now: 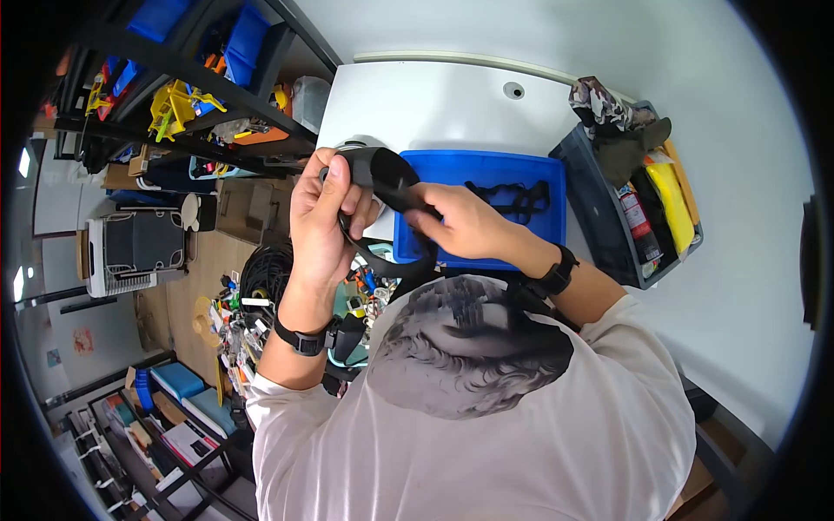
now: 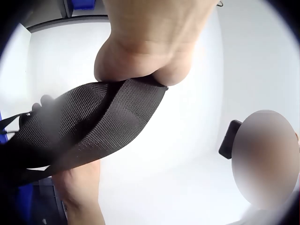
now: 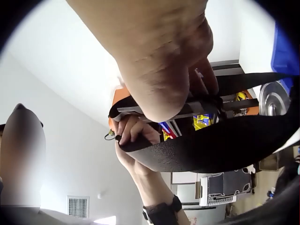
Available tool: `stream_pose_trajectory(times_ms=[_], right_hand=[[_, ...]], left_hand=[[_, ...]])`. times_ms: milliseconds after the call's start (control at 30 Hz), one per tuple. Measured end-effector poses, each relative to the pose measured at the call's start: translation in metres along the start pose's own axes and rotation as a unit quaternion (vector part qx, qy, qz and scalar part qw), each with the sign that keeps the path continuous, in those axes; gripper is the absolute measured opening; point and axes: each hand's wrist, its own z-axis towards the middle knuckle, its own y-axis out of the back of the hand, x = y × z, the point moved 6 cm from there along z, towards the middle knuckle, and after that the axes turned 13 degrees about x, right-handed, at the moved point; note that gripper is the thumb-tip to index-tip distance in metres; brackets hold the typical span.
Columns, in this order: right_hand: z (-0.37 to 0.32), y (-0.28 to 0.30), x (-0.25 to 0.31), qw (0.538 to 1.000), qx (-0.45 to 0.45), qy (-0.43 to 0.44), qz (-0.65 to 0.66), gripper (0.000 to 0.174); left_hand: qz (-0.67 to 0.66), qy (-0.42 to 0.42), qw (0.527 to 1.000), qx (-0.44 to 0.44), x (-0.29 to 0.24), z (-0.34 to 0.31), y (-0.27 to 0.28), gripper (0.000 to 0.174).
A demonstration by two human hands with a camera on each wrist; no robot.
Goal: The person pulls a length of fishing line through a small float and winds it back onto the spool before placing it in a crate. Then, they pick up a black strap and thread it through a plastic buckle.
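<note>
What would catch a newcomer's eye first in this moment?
At centre, the left hand and right hand grip a wide black strap above a blue tray on the white table. A cluttered grey bin sits to its right.

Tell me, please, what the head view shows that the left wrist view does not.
Only the head view shows the grey bin, the cluttered shelves and the person's printed shirt. Only the left wrist view shows the woven texture of the black strap close up, folded under the palm. Both show the left hand gripping that strap.
</note>
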Motion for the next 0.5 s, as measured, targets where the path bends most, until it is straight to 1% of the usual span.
stream_pose_trajectory(times_ms=[33, 67, 100, 133, 167, 200, 267, 300, 333, 367, 400, 433, 467, 500], right_hand=[[0.004, -0.004, -0.012, 0.997, 0.041, -0.046, 0.043, 0.041], [0.001, -0.001, -0.012, 0.987, -0.013, 0.006, 0.157, 0.033], [-0.004, 0.004, -0.01, 0.956, -0.016, -0.021, 0.294, 0.034], [-0.012, 0.012, -0.004, 0.904, -0.02, -0.05, 0.424, 0.034], [-0.018, 0.022, -0.004, 0.875, -0.049, -0.059, 0.477, 0.036], [-0.025, 0.034, -0.007, 0.865, -0.081, -0.049, 0.493, 0.037], [-0.036, 0.057, -0.012, 0.82, -0.158, -0.003, 0.55, 0.034], [-0.039, 0.067, -0.013, 0.804, -0.182, -0.001, 0.566, 0.031], [-0.044, 0.074, -0.01, 0.805, -0.195, -0.016, 0.561, 0.029], [-0.047, 0.079, -0.003, 0.816, -0.201, -0.029, 0.542, 0.028], [-0.049, 0.083, 0.005, 0.826, -0.205, -0.041, 0.523, 0.028], [-0.052, 0.086, 0.009, 0.827, -0.208, -0.04, 0.521, 0.028], [-0.054, 0.085, 0.014, 0.873, -0.155, -0.075, 0.456, 0.028], [-0.055, 0.083, 0.019, 0.911, -0.102, -0.108, 0.386, 0.028]], left_hand=[[0.017, 0.003, 1.0, 0.011, -0.001, 0.0, 0.005, 0.026], [0.016, 0.0, 1.0, 0.009, -0.006, -0.002, 0.011, 0.026], [0.077, 0.007, 0.997, 0.0, -0.013, -0.005, 0.021, 0.028], [0.136, 0.014, 0.991, -0.007, -0.02, -0.008, 0.031, 0.03], [0.146, 0.004, 0.989, -0.027, -0.026, -0.011, 0.044, 0.033], [0.132, 0.004, 0.991, -0.034, -0.034, -0.015, 0.057, 0.035], [0.055, -0.017, 0.998, -0.024, -0.048, -0.023, 0.07, 0.035], [0.017, -0.025, 0.999, 0.012, -0.053, -0.024, 0.071, 0.035], [-0.019, -0.033, 0.998, 0.049, -0.055, -0.024, 0.07, 0.034], [-0.037, -0.038, 0.996, 0.067, -0.053, -0.024, 0.066, 0.027], [-0.04, -0.039, 0.996, 0.072, -0.049, -0.021, 0.062, 0.027], [-0.012, -0.011, 0.997, 0.077, -0.04, -0.019, 0.056, 0.024], [0.016, 0.016, 0.996, 0.082, -0.031, -0.018, 0.051, 0.021], [0.074, 0.038, 0.993, 0.082, -0.024, -0.014, 0.047, 0.015]])
